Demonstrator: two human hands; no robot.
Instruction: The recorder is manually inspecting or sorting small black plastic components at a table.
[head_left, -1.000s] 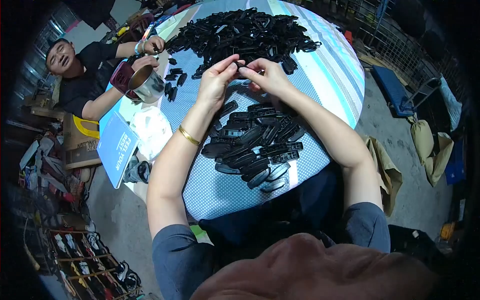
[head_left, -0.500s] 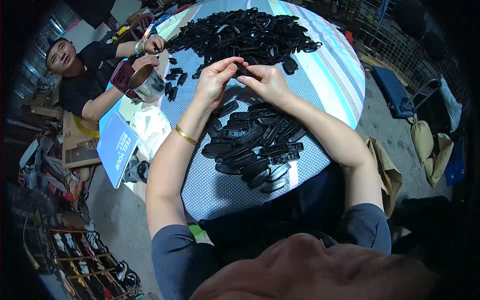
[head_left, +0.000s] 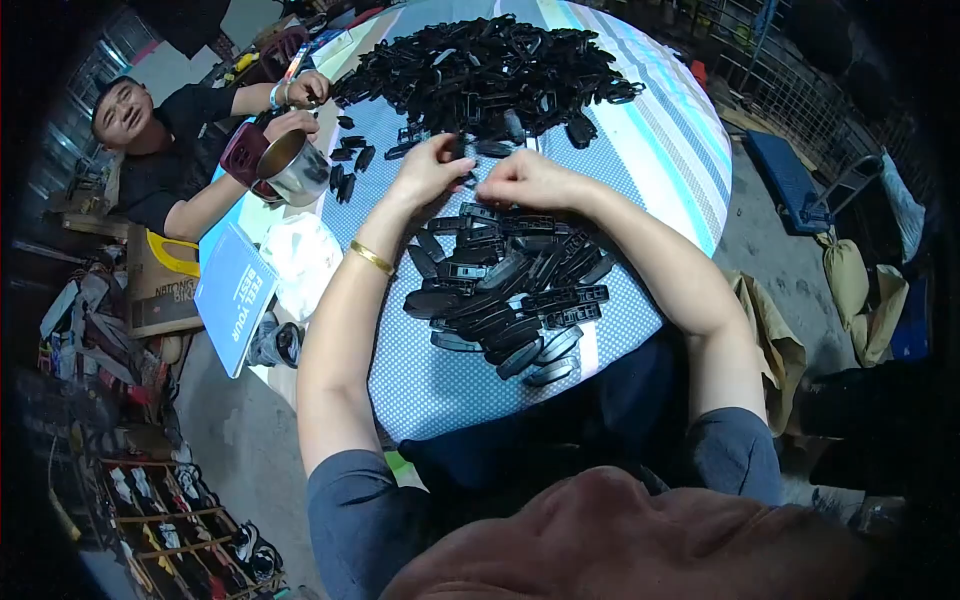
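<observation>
My left hand [head_left: 428, 180] is closed, pinching a small dark plastic part [head_left: 466, 150] between thumb and fingers. Just beside it, my right hand [head_left: 530, 182] has its fingers curled together; whatever they may hold is too small to make out. Between my forearms lies a near pile of black oblong plastic parts [head_left: 520, 285], some showing slotted undersides and others smooth rounded backs. Beyond my hands spreads a larger heap of similar black parts [head_left: 480, 75]. All of it rests on a round table with a patterned, striped cloth [head_left: 655, 150].
Across the left side a person [head_left: 180, 130] handles small parts; several black pieces [head_left: 350, 155] lie nearby. A metal mug [head_left: 297, 170], a white plastic bag [head_left: 303, 262] and a blue box [head_left: 235, 300] stand along the left edge. A blue trolley [head_left: 785, 180] is on the floor at right.
Both hands were together on one black part. Now they have come slightly nearer to me and drawn apart a little, the part staying in my left hand.
</observation>
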